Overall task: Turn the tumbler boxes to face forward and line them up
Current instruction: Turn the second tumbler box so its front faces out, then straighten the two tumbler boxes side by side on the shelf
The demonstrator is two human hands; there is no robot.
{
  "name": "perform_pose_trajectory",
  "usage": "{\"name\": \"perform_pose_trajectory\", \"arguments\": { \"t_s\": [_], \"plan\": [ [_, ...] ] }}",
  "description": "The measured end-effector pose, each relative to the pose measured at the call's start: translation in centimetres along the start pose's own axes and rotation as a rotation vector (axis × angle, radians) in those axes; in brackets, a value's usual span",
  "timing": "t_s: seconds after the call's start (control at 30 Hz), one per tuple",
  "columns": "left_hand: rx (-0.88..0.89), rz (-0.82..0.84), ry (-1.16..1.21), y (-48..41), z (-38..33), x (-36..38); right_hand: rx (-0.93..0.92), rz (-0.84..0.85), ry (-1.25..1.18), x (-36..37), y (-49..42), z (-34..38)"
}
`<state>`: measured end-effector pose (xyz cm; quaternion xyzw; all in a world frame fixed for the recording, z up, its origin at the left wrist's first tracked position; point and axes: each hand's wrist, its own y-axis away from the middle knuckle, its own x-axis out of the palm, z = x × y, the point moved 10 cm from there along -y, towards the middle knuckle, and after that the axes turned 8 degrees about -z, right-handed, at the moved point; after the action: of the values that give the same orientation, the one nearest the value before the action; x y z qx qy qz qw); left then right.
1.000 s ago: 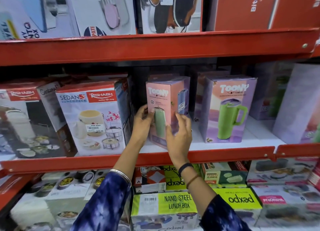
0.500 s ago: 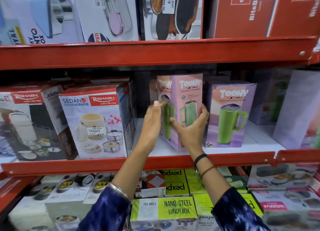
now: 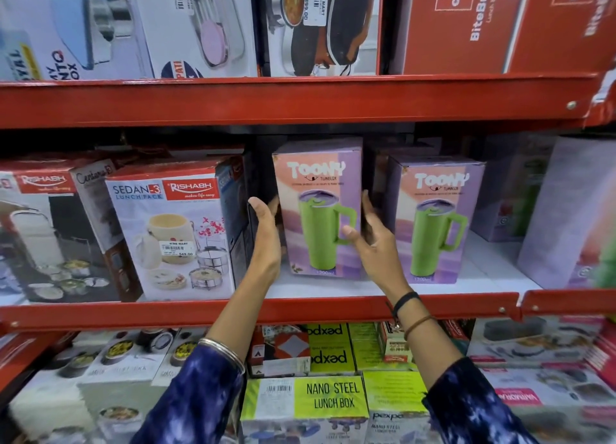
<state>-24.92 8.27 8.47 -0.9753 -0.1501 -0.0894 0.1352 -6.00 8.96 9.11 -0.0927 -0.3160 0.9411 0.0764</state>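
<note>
A purple Toony tumbler box point(image 3: 316, 190) with a green mug picture stands upright on the middle shelf point(image 3: 300, 308), its front facing me. My left hand point(image 3: 266, 233) presses flat against its left side and my right hand point(image 3: 373, 243) holds its right side, thumb on the front. A second Toony tumbler box point(image 3: 436, 216) stands to its right, front facing out, with a narrow gap between the two. More purple boxes point(image 3: 566, 210) sit turned at the far right.
A Rishabh Sedan-3 lunch pack box point(image 3: 173, 230) stands close on the left of my left hand. The red shelf beam above point(image 3: 300, 100) hangs low over the boxes. Pexpo lunch boxes point(image 3: 303, 407) fill the shelf below.
The box between my hands has been rotated from showing its corner and side to facing front, and it has shifted right, closer to the second tumbler box. My hands moved to its two sides.
</note>
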Motion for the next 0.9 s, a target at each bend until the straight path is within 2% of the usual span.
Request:
{"name": "perform_pose_trajectory", "arguments": {
  "t_s": [0.43,0.53,0.67,0.8,0.9],
  "plan": [
    [0.092,-0.026,-0.179,1.4,1.2,-0.6,0.112,0.032,0.045,0.5,0.4,-3.1],
    [0.130,-0.032,-0.162,1.8,1.0,-0.7,0.136,0.002,-0.009,0.1,0.5,-2.3],
    [0.174,-0.009,-0.111,2.3,1.5,-1.0,0.229,-0.211,-0.155,-1.6,2.0,-2.7],
    [0.168,0.007,-0.129,2.5,2.1,-1.3,0.343,-0.171,-0.294,-0.7,3.2,-3.0],
    [0.147,0.011,-0.124,2.8,2.0,-1.4,0.344,-0.168,-0.322,-0.9,3.7,-2.7]
  ]
}}
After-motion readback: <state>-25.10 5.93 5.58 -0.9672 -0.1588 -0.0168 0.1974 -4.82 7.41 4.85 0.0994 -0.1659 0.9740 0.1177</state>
